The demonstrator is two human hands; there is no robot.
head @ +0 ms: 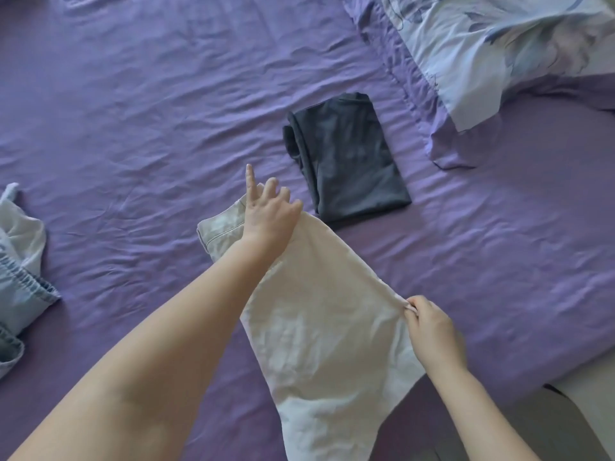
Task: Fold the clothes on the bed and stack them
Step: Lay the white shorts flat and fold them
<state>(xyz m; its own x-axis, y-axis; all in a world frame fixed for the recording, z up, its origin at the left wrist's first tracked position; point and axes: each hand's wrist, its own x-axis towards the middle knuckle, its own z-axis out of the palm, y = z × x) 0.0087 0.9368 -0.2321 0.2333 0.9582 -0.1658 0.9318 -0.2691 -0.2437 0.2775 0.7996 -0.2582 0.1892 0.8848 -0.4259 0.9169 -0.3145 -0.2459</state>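
A white garment (319, 327) lies stretched across the purple bed sheet (149, 128) in the lower middle, partly lifted. My left hand (269, 211) holds its far edge between thumb and fingers, with the index finger pointing up. At the garment's right edge, my right hand (432, 331) pinches the cloth. Just beyond the white garment, a dark grey garment (346, 158) lies folded into a neat rectangle.
Light blue denim clothing (20, 277) lies crumpled at the left edge. A floral blue pillow (499, 44) rests at the top right on a purple cover. The bed's corner and the floor (572, 414) show at the lower right.
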